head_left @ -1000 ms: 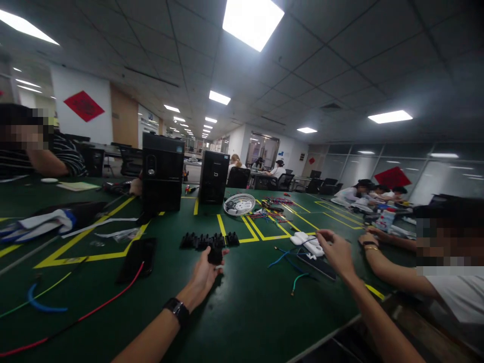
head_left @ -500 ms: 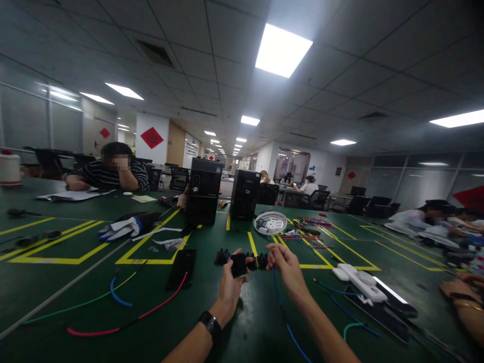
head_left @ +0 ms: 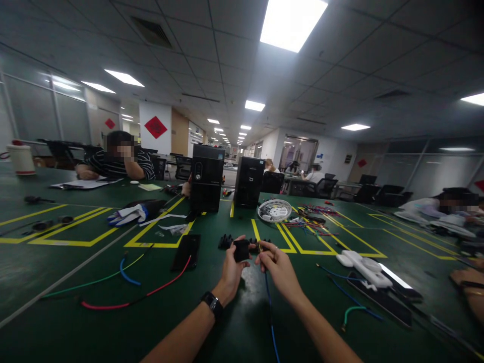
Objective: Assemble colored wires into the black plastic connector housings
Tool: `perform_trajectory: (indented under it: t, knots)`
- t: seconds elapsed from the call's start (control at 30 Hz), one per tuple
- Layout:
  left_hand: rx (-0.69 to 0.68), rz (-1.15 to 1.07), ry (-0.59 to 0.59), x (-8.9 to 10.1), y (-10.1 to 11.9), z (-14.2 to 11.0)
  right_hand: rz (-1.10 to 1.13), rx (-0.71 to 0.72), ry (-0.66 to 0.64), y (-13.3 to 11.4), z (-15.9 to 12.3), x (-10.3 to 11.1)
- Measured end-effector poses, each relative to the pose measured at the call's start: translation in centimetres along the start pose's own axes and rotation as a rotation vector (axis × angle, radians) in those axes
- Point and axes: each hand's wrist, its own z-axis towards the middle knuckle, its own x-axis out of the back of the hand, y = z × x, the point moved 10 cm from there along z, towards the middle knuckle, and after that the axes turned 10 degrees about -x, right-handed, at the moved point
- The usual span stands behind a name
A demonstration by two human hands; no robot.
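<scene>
My left hand [head_left: 230,269], with a watch on its wrist, is closed around a small black block [head_left: 241,250]. The block's exact kind does not show. Close to its right side, my right hand [head_left: 280,269] pinches the upper end of a blue wire [head_left: 269,297]. A small yellowish tip pokes up by these fingers, and the wire trails down toward the near edge of the view. Just behind both hands lie black ridged parts [head_left: 226,241], partly covered by my fingers.
A black phone [head_left: 185,253], a red wire [head_left: 166,283] and a green wire [head_left: 91,283] lie left. A white basket [head_left: 274,220] and bundled wires [head_left: 313,214] are behind; a white device [head_left: 365,272] is right. Two black computer towers [head_left: 207,179] stand farther back. Other people sit around.
My right hand has moved left, bringing the blue wire's end closer to the black block. My left hand keeps its hold. The camera view has tilted slightly.
</scene>
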Motion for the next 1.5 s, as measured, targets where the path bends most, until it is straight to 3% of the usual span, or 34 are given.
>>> perform_trajectory:
  t: [0.1,0.23,0.4,0.53,0.6,0.7,0.8,0.87,0.97,1.17,1.27,1.4,1.5]
  knots:
    - [-0.002,-0.018,-0.026,-0.5,0.3,0.0,0.177,-0.127,-0.030,2.1,0.4,-0.1]
    - [-0.012,-0.029,-0.032,-0.8,0.7,0.0,0.225,-0.242,-0.062,4.0,0.0,-1.3]
    - [-0.027,0.028,-0.018,-0.6,1.2,-0.1,0.388,-0.178,-0.067,2.1,-0.6,-2.5]
    - [-0.042,0.039,-0.022,-0.3,1.4,0.3,0.606,-0.150,-0.069,0.7,-0.5,-1.9]
    - [-0.059,0.060,-0.030,-0.1,1.5,0.6,0.544,-0.127,-0.055,0.5,-0.4,-1.3]
    - [-0.086,0.127,-0.054,-0.2,1.7,0.7,0.189,-0.036,0.006,0.1,-0.7,-0.6]
    - [-0.101,0.178,-0.048,-0.2,1.7,0.5,-0.160,0.096,0.053,-0.6,-1.3,-0.8]
    - [-0.120,0.199,-0.029,-0.1,1.9,0.3,-0.219,0.095,0.043,-0.4,-1.4,-1.2]
    - [-0.160,0.223,-0.007,0.0,2.6,0.4,-0.052,-0.033,-0.011,0.9,-0.9,-1.4]
    - [-0.148,0.204,-0.011,0.2,3.1,0.9,0.595,-0.404,-0.246,3.5,-0.5,-2.9]
    - [-0.149,0.207,-0.024,0.0,3.1,0.9,0.707,-0.491,-0.381,3.6,-1.2,-4.1]
    - [-0.156,0.200,-0.065,-0.4,3.1,1.0,0.633,-0.442,-0.411,2.5,-1.5,-3.8]
    - [-0.166,0.202,-0.084,-0.7,3.3,1.2,0.517,-0.229,-0.194,0.4,-0.6,-0.6]
